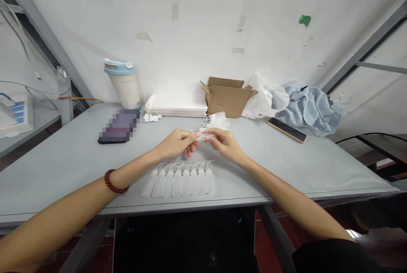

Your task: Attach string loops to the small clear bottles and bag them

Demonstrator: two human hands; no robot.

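Note:
My left hand [178,142] and my right hand [226,143] meet above the middle of the table, fingers closed on one small translucent plastic bottle [207,136]. Fingertips hide much of it. Nearer the front edge lies a neat row of several similar bottles [178,182], side by side, each with a thin white strand curving from its neck. Just behind my hands is a loose cluster of more translucent bottles [218,118], partly covered by my fingers. Small white pieces [151,118], perhaps caps, lie in a heap to the left.
Along the wall stand a lidded cup [124,86], a stack of white trays or sheets [176,105], an open cardboard box [229,99], a white plastic bag [263,97] and a blue cloth [310,107]. Phones lie left [119,126] and right [286,129] on the grey table [254,179].

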